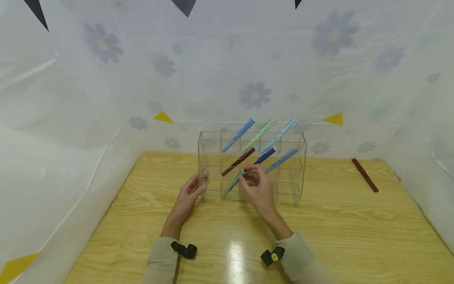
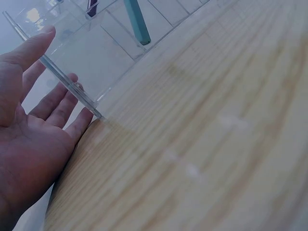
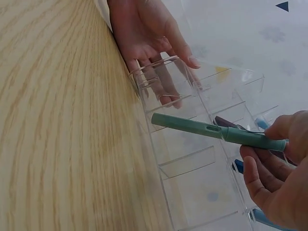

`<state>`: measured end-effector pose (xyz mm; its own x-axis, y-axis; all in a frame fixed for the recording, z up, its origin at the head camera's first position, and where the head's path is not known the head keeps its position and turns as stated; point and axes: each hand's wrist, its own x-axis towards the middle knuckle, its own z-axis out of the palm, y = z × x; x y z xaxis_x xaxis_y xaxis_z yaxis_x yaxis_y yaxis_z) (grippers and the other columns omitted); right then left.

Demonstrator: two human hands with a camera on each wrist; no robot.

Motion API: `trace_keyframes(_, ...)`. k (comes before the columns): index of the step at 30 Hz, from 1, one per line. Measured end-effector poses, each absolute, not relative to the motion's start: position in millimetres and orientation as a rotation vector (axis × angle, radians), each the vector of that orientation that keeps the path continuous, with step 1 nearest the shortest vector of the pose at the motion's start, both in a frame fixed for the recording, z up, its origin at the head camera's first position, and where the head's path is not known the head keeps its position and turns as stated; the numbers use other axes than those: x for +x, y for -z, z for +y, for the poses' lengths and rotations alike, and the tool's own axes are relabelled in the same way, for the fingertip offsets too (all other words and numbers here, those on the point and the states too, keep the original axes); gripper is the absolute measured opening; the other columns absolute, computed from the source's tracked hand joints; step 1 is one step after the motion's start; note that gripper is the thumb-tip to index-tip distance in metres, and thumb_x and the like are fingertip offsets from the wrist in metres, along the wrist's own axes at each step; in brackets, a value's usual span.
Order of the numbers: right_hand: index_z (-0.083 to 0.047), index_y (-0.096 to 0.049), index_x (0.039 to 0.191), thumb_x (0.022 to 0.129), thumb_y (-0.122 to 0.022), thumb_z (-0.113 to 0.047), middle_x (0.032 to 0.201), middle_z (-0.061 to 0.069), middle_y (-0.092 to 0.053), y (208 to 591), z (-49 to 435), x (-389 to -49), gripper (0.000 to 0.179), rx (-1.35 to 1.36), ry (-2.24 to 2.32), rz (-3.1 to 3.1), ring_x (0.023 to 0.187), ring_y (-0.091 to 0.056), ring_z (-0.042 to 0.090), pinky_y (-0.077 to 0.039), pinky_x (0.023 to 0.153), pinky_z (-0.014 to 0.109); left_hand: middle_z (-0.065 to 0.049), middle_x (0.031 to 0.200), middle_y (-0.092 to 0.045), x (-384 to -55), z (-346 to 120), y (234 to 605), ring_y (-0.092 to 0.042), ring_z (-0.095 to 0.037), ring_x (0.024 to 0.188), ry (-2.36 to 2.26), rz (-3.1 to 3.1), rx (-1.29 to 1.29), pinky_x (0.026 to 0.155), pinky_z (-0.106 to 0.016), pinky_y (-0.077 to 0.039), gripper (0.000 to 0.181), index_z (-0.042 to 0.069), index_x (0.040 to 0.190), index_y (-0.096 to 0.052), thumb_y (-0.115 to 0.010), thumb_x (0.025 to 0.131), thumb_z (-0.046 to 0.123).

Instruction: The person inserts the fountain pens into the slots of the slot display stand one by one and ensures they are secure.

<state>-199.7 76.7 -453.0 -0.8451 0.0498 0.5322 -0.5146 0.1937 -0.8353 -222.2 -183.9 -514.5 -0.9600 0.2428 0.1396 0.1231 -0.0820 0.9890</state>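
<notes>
A clear acrylic pen rack [image 1: 300, 193] stands on the table, with several capped pens leaning in its upper and middle tiers. My right hand [image 1: 260, 189] pinches a green pen [image 3: 187, 126] near its capped end between thumb and fingers. The pen slants across the bottom tier, its lower end toward the rack's left part. At the rack's left side wall is my left hand [image 1: 188, 197], fingers extended along the wall and thumb toward the front. In the left wrist view, the wall's edge passes between the thumb and the fingers [image 2: 57, 103].
A dark red pen [image 1: 365, 175] lies on the wooden table [image 1: 337, 236] to the right of the rack. In the middle tier lean a brown pen [image 1: 238, 161], a dark blue pen [image 1: 265, 155] and a blue pen [image 1: 281, 160]. A flowered white sheet [image 1: 213, 59] hangs behind.
</notes>
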Motion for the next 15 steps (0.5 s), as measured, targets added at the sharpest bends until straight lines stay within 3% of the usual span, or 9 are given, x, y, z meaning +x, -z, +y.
trace_keyframes(4, 0.002, -0.064, 0.114, 0.093, -0.075, -0.001, 0.099, 0.013, -0.076, 457, 80, -201, 0.024, 0.42, -1.676, -2.056, 0.09, -0.075, 0.028, -0.059, 0.069, 0.027, -0.009, 0.156, -0.047, -222, -183, 513, -0.038, -0.02, 0.148, -2.211, 2.072, 0.417, 0.109, -0.024, -0.042, 0.057, 0.015, 0.158, -0.04, -0.062, 0.105, 0.018)
trace_keyframes(9, -0.003, -0.066, 0.112, 0.095, -0.074, -0.008, 0.096, 0.006, -0.078, 458, 85, -200, 0.019, 0.391, -1.526, -2.151, 0.085, -0.075, 0.018, -0.06, 0.07, 0.031, -0.011, 0.156, -0.047, -221, -183, 513, -0.037, -0.021, 0.148, -2.222, 2.057, 0.419, 0.109, -0.023, -0.042, 0.057, 0.016, 0.158, -0.04, -0.062, 0.105, 0.018)
trace_keyframes(15, 0.0, -0.064, 0.109, 0.095, -0.075, -0.007, 0.093, 0.007, -0.077, 462, 91, -200, 0.019, 0.376, -1.428, -2.186, 0.082, -0.075, 0.018, -0.061, 0.068, 0.032, -0.014, 0.158, -0.044, -222, -184, 515, -0.036, -0.023, 0.149, -2.237, 2.042, 0.434, 0.109, -0.022, -0.041, 0.058, 0.013, 0.159, -0.038, -0.061, 0.106, 0.016)
